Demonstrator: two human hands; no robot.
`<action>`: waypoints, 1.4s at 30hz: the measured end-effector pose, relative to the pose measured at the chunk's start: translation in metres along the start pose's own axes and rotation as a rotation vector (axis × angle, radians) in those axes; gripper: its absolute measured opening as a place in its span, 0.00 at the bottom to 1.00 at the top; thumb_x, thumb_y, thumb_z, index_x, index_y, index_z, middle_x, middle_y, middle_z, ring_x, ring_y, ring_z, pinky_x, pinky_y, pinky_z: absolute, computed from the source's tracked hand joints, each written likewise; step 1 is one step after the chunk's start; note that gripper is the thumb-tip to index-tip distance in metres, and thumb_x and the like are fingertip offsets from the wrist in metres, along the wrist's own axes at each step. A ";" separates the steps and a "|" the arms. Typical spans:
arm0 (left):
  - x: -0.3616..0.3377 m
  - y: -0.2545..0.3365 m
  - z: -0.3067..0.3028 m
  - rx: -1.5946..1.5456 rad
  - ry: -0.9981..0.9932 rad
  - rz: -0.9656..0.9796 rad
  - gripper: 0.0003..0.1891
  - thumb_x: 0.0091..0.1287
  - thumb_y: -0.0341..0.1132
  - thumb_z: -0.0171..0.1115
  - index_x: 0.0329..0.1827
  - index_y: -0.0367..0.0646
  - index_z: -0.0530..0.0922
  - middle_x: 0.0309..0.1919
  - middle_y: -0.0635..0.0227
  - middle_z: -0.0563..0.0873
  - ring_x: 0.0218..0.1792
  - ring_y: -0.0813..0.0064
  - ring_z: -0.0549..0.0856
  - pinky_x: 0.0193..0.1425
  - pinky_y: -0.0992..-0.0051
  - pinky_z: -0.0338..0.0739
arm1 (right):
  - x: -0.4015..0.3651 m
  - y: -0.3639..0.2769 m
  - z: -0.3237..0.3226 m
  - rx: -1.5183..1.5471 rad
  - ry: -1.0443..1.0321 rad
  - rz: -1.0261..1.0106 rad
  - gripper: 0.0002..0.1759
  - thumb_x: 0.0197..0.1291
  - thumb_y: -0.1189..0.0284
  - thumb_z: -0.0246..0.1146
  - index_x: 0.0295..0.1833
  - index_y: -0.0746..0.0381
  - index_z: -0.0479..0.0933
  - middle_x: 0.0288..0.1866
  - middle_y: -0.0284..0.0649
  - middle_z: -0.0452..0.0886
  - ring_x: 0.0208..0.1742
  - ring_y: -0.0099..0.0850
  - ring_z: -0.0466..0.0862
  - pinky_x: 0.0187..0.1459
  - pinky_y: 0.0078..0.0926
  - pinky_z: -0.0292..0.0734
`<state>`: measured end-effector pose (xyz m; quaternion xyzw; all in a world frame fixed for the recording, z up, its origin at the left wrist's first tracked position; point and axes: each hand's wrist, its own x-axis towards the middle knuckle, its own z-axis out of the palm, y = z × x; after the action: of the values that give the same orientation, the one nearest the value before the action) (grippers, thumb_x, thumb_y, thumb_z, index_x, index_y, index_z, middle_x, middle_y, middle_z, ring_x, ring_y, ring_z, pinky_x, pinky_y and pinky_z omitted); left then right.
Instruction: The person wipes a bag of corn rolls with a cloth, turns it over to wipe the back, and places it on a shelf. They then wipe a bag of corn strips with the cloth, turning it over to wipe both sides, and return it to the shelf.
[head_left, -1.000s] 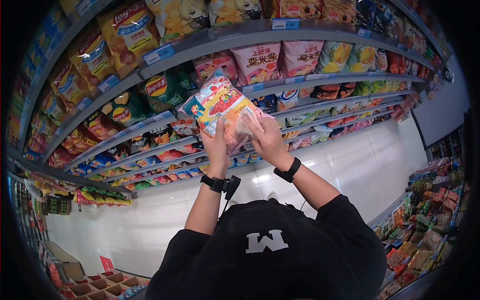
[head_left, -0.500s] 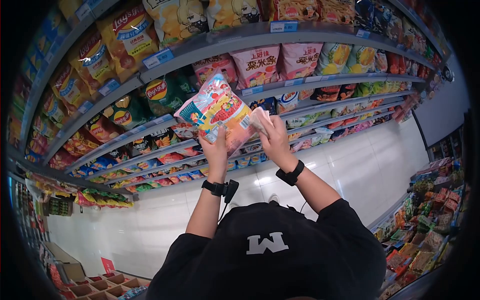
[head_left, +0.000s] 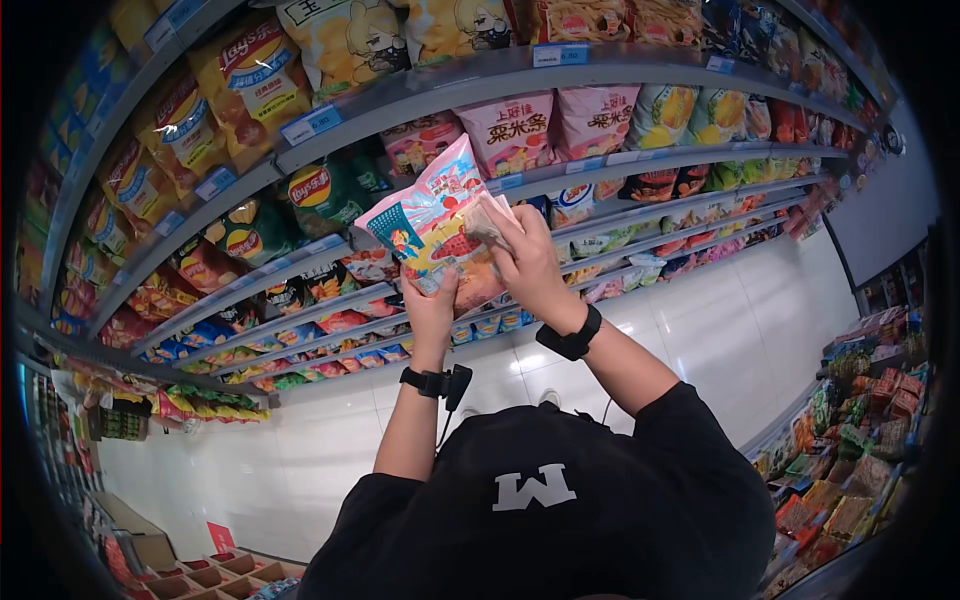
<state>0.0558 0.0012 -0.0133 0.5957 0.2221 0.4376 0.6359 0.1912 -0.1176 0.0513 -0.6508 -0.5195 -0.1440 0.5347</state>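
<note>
My left hand (head_left: pixel 430 310) grips the lower left of a colourful pink, blue and yellow snack bag (head_left: pixel 432 222), thumb on its front and fingers hidden behind. The bag is tilted in front of the shelves, its top pointing up and away. My right hand (head_left: pixel 532 262) is closed on a folded pale pinkish cloth (head_left: pixel 487 217), which lies against the right side of the bag's front. The cloth and fingers cover part of the printing there.
Beyond the bag, curved-looking shelves (head_left: pixel 420 95) carry rows of snack bags, among them pink bags (head_left: pixel 505 130) and yellow Lay's bags (head_left: pixel 258 85). Packaged goods (head_left: pixel 850 460) fill a display at right. A divided wooden bin (head_left: pixel 205 578) stands at lower left, on the tiled floor (head_left: pixel 300 450).
My right hand has moved left with the cloth, from the bag's right edge onto its front. The bag has shifted slightly, still in my left hand.
</note>
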 end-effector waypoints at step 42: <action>-0.016 0.007 -0.001 0.366 -0.078 0.167 0.31 0.60 0.39 0.82 0.61 0.37 0.76 0.48 0.58 0.90 0.48 0.65 0.90 0.54 0.66 0.83 | 0.019 0.014 -0.008 -0.114 0.022 -0.028 0.29 0.59 0.79 0.65 0.69 0.59 0.79 0.46 0.49 0.76 0.49 0.50 0.78 0.54 0.44 0.73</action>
<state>0.0448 -0.0116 -0.0106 0.7341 0.2229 0.4178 0.4866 0.2141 -0.1133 0.0609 -0.6712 -0.5137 -0.1877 0.5004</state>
